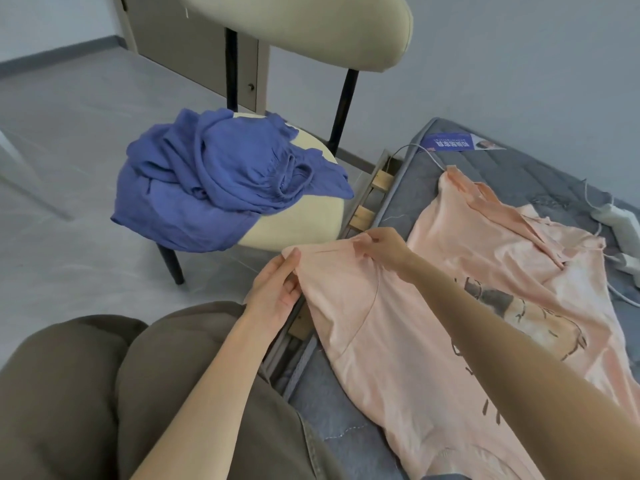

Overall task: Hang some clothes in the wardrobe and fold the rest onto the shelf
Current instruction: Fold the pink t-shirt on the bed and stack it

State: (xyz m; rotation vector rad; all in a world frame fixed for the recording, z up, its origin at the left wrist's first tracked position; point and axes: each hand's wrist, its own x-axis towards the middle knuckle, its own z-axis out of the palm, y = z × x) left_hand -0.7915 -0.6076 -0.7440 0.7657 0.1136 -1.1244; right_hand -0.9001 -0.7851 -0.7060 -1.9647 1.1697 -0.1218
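A pale pink T-shirt (pixel 433 306) with a dark print lies spread on the grey mattress (pixel 540 174). One sleeve reaches over the mattress's left edge. My left hand (pixel 273 292) pinches the near corner of that sleeve's hem. My right hand (pixel 377 247) pinches the same hem a little farther along, and its forearm crosses over the shirt's body. A crumpled blue garment (pixel 214 181) is heaped on the cream seat of a chair (pixel 304 223) to the left of the bed.
The chair's dark legs and padded backrest (pixel 311 32) stand close to the bed's corner. Wooden bed slats (pixel 377 188) show beside the mattress. White cables and a white adapter (pixel 620 223) lie at the mattress's right edge. Grey floor (pixel 69 133) stretches left; my knees are at the bottom left.
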